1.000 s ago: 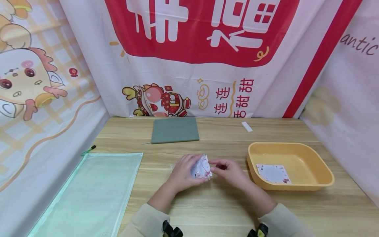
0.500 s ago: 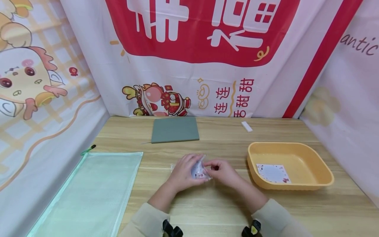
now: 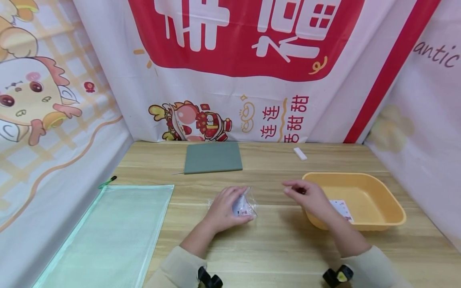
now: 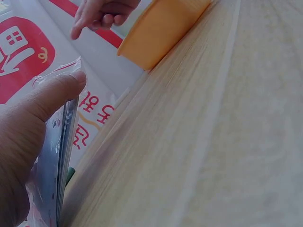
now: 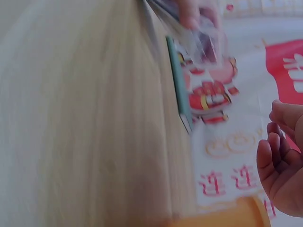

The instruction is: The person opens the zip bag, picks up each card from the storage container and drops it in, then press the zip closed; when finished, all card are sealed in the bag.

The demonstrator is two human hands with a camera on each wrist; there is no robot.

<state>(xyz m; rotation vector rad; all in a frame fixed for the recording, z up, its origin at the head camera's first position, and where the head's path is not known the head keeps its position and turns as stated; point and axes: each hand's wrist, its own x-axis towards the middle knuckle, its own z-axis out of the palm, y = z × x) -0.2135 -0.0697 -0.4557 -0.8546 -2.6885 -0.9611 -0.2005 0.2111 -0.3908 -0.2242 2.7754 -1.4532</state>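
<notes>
My left hand (image 3: pixel 225 210) grips a clear plastic packet of note cards (image 3: pixel 242 206), thumb on the near side and fingers over the far side. Pale blue, patterned cards show inside, and the clear film at the packet's right end stands up loose. In the left wrist view the packet (image 4: pixel 53 156) is on edge, the thumb across its top. My right hand (image 3: pixel 312 199) is over the left rim of the yellow bin (image 3: pixel 374 202), its fingers loosely bent and holding nothing. A printed note card (image 3: pixel 342 209) lies in the bin, partly hidden by that hand.
Behind the hands lies a dark green notebook (image 3: pixel 213 158). A small white block (image 3: pixel 300 154) is at the back right. On the left a mint mesh zip pouch (image 3: pixel 108 232) lies flat. Printed cloth (image 3: pixel 324 104) closes off the back and sides of the table.
My right hand has let go of the packet's right end and moved right to the bin's rim. The left hand stays in place, still holding the packet.
</notes>
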